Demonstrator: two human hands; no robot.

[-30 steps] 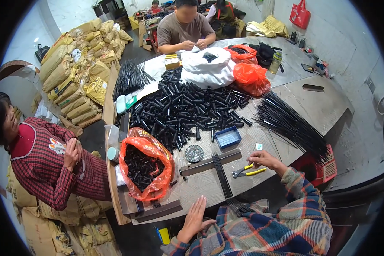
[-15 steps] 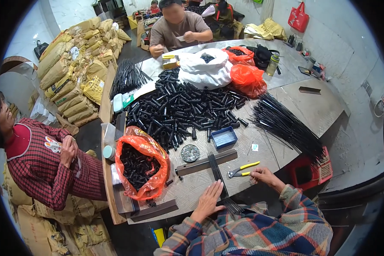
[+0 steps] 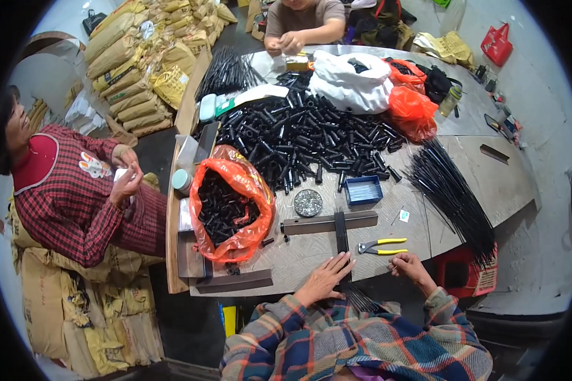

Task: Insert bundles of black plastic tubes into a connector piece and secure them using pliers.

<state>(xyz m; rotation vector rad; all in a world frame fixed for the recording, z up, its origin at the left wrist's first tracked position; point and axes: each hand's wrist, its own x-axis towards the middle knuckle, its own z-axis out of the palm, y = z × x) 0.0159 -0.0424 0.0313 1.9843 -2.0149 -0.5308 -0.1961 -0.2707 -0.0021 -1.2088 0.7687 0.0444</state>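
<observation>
My left hand [image 3: 325, 280] lies with its fingers stretched out over a narrow bundle of thin black rods [image 3: 342, 233]. The bundle crosses a dark metal angle bar [image 3: 302, 225], and its near ends fan out over my lap. Just below the yellow-handled pincers [image 3: 383, 246], my right hand [image 3: 412, 270] hovers by the table edge with fingers curled together. Whatever may be between those fingertips is too small to make out. The pincers lie on the table, apart from the hand. Beyond the bar sit a blue box [image 3: 363, 190] and a round dish of small shiny bits [image 3: 308, 203].
A heap of black tubular parts [image 3: 286, 130] covers the middle of the table [image 3: 426, 219]. An orange bag [image 3: 260, 219] of similar parts stands left, a large rod bundle [image 3: 454, 197] right. One person [image 3: 89, 190] stands at left; another [image 3: 305, 28] works across the table.
The whole view has shifted, moving the scene up and right. My right hand has drawn back from the pincers' handles. The person at left has parted their clasped hands and now holds something white.
</observation>
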